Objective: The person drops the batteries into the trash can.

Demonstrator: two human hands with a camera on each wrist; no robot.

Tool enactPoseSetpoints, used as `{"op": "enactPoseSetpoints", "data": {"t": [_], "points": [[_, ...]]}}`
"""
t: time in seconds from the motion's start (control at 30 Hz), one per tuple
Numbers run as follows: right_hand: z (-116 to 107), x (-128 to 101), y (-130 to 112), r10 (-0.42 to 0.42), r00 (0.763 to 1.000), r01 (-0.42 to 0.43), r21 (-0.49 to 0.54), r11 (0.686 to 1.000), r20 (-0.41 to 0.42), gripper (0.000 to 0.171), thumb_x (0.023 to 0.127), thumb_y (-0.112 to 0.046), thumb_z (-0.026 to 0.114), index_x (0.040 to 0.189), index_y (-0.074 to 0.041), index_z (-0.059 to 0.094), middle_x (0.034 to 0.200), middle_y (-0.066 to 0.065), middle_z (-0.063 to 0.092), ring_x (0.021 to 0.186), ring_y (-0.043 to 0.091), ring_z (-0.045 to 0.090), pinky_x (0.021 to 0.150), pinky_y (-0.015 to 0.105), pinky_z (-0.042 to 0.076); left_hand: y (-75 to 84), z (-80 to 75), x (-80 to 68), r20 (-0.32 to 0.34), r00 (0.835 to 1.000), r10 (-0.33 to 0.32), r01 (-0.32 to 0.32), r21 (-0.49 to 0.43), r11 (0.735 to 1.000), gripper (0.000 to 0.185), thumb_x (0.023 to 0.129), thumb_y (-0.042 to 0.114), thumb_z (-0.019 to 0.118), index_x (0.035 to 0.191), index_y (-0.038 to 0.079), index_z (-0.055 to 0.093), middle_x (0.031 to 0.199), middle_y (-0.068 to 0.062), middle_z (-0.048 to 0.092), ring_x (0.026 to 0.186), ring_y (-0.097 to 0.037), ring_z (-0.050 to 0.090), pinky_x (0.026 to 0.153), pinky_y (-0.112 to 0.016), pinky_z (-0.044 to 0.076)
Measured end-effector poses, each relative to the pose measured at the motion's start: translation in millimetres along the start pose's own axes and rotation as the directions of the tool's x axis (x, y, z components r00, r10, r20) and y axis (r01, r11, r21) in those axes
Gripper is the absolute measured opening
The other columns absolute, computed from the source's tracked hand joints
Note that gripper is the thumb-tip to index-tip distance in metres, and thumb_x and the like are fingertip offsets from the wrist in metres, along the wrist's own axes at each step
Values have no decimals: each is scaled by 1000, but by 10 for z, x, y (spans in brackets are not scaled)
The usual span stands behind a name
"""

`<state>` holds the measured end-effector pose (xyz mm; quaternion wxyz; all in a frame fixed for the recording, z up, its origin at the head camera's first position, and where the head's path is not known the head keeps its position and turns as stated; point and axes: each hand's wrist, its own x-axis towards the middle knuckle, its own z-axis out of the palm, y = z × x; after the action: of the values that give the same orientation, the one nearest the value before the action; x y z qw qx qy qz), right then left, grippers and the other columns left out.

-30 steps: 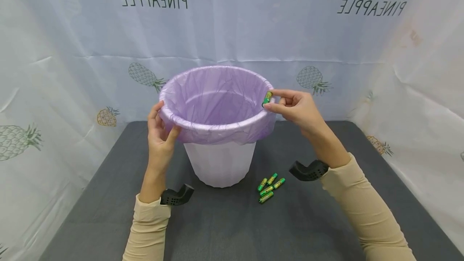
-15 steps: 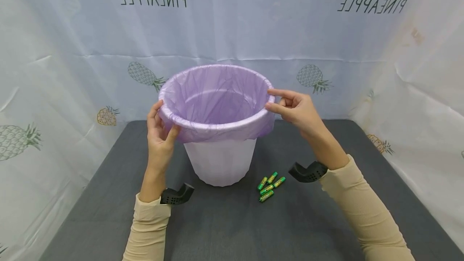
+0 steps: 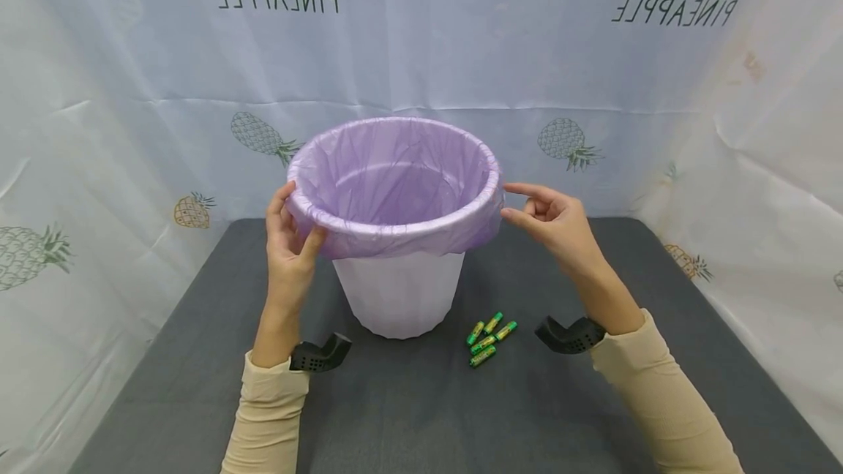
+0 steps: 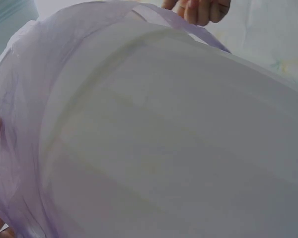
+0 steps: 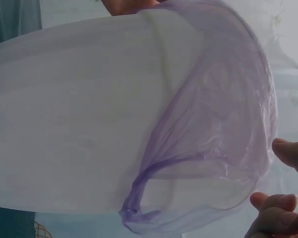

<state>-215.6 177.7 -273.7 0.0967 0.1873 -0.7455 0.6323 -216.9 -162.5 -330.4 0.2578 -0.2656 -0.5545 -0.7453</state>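
1. Both hands of mine are up at the bin: my left hand [image 3: 290,262] on the left of its rim, my right hand [image 3: 560,222] just beside the right of it.
2. I count one white bin [image 3: 398,295], upright on the dark counter [image 3: 395,401]; one purple bag [image 3: 395,243] lining it and folded down over the rim; and five green-and-yellow batteries [image 3: 483,344], lying in a loose cluster on the counter near the bin's base, on my right. Each wrist wears one black device [image 3: 569,335].
3. The bottom of the bin is hard for me to make out behind the folds of the bag, and the print on the batteries is too small to read. Both wrist views cut the bin off and show only parts of my hands.
4. With my left hand I grip the bag-covered rim, fingers curled round its outer side, thumb at the front.
5. On my right hand, thumb and forefinger are spread, with a gap between their tips, and the other fingers are folded in. Whether those tips touch the bag, I cannot tell.
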Motion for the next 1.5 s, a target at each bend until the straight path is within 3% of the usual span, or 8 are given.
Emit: {"op": "enactPoseSetpoints", "data": {"t": [0.33, 0.63, 0.9, 1.5], "points": [[-97, -123, 236, 50, 998, -47, -92, 995, 29, 36, 91, -9, 65, 124, 5, 59, 60, -12, 44, 51, 9, 28, 52, 28, 29, 6, 3, -13, -12, 1000, 1, -1, -16, 1000, 60, 91, 12, 65, 141, 19, 32, 131, 2, 47, 113, -9, 50, 94, -17, 45], [-214, -200, 515, 81, 995, -71, -154, 985, 62, 23, 91, -11, 65, 110, -25, 66, 60, -13, 45, 51, 8, 29, 51, 29, 31, 10, -2, -7, -9, 1000, -2, 2, -12, 1000, 58, 92, 9, 62, 141, 18, 33, 131, 1, 47, 113, -10, 50, 94, -18, 45], [-284, -275, 726, 119, 987, -97, -196, 976, 104, 21, 92, -13, 64, 114, -12, 65, 61, -13, 45, 52, 9, 30, 52, 30, 32, 0, -1, -2, -6, 1000, -2, 2, -8, 1000, 58, 92, 10, 63, 141, 19, 33, 131, 2, 47, 114, -9, 49, 95, -18, 45], [-355, -421, 1084, 172, 974, -138, -215, 967, 148, 26, 93, -13, 62, 117, -1, 63, 60, -13, 44, 50, 8, 30, 50, 31, 33, -3, 14, -8, -10, 1000, 3, -3, -13, 1000, 59, 91, 12, 65, 141, 19, 33, 129, 3, 48, 112, -8, 51, 93, -17, 45]]}}
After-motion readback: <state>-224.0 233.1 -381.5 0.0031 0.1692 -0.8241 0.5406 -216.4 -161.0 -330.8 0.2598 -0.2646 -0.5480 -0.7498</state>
